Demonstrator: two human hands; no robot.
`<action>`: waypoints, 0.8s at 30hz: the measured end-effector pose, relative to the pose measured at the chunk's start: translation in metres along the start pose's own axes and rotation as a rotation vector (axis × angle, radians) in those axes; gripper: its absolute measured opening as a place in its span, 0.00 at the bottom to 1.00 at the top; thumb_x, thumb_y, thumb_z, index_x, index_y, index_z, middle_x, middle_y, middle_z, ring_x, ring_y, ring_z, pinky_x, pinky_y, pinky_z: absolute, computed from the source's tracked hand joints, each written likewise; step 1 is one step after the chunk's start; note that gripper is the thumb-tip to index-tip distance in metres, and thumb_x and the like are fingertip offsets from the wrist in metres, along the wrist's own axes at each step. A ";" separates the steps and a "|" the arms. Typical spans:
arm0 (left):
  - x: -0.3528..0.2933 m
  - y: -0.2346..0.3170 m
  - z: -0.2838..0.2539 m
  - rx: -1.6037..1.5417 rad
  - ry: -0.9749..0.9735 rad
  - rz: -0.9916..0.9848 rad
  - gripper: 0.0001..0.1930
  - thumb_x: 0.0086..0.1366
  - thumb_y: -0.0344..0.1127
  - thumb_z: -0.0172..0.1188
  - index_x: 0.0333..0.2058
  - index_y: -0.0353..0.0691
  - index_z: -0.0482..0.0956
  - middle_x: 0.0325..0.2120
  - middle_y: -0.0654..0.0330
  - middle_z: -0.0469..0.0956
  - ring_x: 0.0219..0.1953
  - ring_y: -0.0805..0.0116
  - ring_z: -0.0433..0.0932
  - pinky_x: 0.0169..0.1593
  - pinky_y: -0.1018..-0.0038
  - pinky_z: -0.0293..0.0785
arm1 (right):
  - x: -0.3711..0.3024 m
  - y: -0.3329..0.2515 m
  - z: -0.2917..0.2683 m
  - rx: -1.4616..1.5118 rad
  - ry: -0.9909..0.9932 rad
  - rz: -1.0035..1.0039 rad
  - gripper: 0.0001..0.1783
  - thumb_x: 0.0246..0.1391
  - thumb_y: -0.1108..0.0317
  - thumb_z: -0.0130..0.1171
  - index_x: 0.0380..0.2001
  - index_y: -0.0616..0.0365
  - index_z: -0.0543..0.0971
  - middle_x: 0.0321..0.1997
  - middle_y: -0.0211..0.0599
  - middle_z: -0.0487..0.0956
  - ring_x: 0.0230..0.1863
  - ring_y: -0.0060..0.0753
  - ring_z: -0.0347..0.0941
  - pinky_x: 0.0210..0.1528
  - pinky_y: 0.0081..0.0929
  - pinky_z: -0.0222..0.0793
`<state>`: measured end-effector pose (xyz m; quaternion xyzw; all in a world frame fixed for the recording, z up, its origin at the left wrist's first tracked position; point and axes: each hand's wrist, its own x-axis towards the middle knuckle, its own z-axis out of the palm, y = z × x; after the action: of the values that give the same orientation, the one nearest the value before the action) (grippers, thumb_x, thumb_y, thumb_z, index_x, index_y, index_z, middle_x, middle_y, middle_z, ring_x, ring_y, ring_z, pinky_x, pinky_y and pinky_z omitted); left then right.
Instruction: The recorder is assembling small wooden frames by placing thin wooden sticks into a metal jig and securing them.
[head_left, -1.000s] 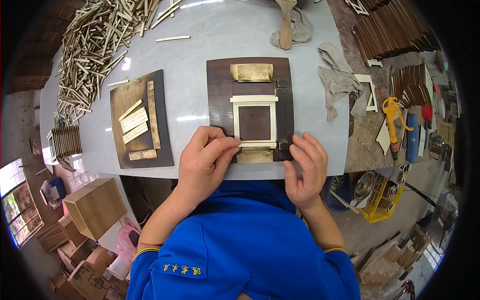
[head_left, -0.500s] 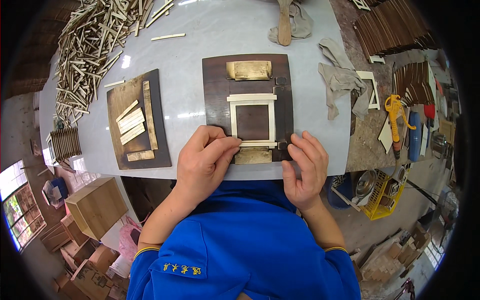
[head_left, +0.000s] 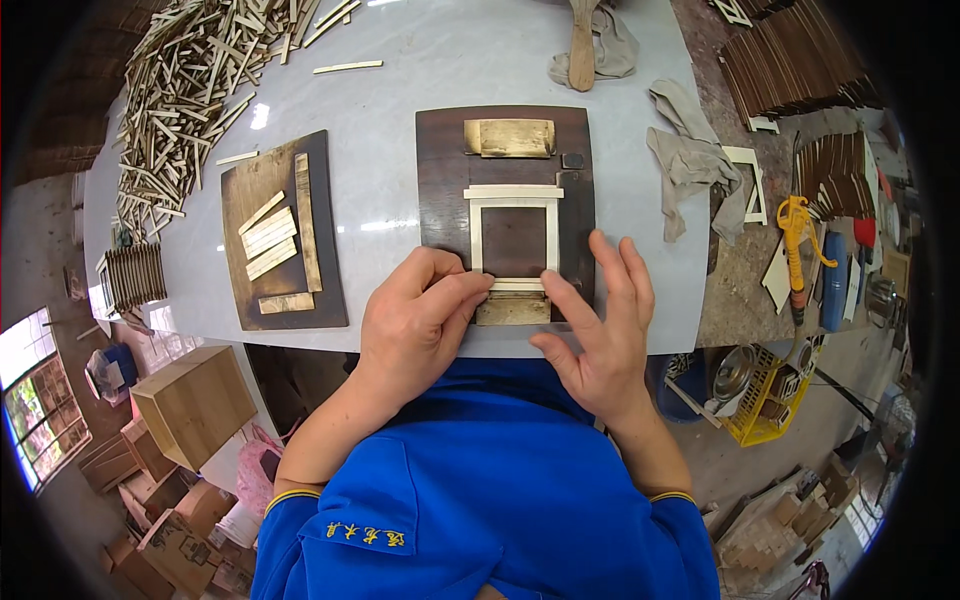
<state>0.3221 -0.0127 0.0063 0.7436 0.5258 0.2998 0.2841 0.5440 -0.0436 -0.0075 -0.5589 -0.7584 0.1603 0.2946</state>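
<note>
With left hand (head_left: 425, 315) narrowed, pinches one pale frame (head_left: 475, 240) at its lower-left corner, on one dark board (head_left: 443, 165); with right hand (head_left: 608, 335) spread wide, touches its lower-right corner. Works near two grey cloths (head_left: 687, 160).

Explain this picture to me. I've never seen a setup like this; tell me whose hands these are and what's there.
No robot here: a person works bare-handed. A fisheye camera on their head looks down, so straight edges bend near the rim.

The left hand pinches a pale frame at its near left corner. The right hand is open, its index fingertip at the near right corner. The frame lies on a dark board.

Left of it on the table are another board bearing slats and a pile of sticks.
</note>
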 end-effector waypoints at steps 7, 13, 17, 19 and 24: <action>-0.002 0.001 -0.002 0.065 -0.026 0.033 0.10 0.60 0.25 0.69 0.41 0.38 0.86 0.36 0.60 0.76 0.29 0.67 0.73 0.31 0.73 0.71 | 0.010 0.000 0.002 -0.048 -0.101 -0.041 0.26 0.61 0.45 0.65 0.57 0.45 0.83 0.78 0.50 0.62 0.79 0.64 0.49 0.75 0.53 0.49; -0.008 0.001 -0.006 0.090 -0.065 0.065 0.16 0.58 0.29 0.73 0.46 0.38 0.86 0.42 0.57 0.76 0.33 0.64 0.74 0.35 0.72 0.73 | 0.013 0.003 0.006 -0.091 -0.084 -0.107 0.25 0.60 0.47 0.65 0.55 0.47 0.83 0.78 0.48 0.64 0.80 0.59 0.49 0.73 0.55 0.50; -0.011 -0.003 -0.007 0.102 -0.093 0.077 0.20 0.56 0.32 0.74 0.48 0.39 0.85 0.45 0.56 0.76 0.35 0.63 0.74 0.37 0.72 0.74 | 0.015 0.000 0.003 -0.102 -0.087 -0.153 0.25 0.61 0.47 0.65 0.55 0.48 0.83 0.77 0.47 0.66 0.80 0.58 0.50 0.72 0.55 0.51; -0.012 -0.006 -0.007 0.117 -0.120 0.083 0.22 0.55 0.34 0.75 0.50 0.39 0.85 0.47 0.55 0.76 0.37 0.63 0.74 0.39 0.71 0.75 | 0.016 -0.001 0.002 -0.105 -0.101 -0.173 0.25 0.62 0.45 0.64 0.55 0.49 0.84 0.76 0.46 0.67 0.80 0.58 0.50 0.72 0.54 0.52; -0.014 -0.010 -0.003 0.035 -0.062 0.099 0.22 0.54 0.33 0.75 0.50 0.39 0.85 0.47 0.55 0.76 0.36 0.63 0.74 0.39 0.72 0.75 | 0.021 -0.017 0.015 -0.095 -0.152 -0.234 0.27 0.61 0.44 0.64 0.55 0.50 0.83 0.77 0.42 0.68 0.80 0.56 0.52 0.72 0.54 0.52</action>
<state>0.3102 -0.0228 -0.0017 0.7824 0.4845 0.2813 0.2721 0.5180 -0.0281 -0.0036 -0.4663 -0.8452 0.1308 0.2261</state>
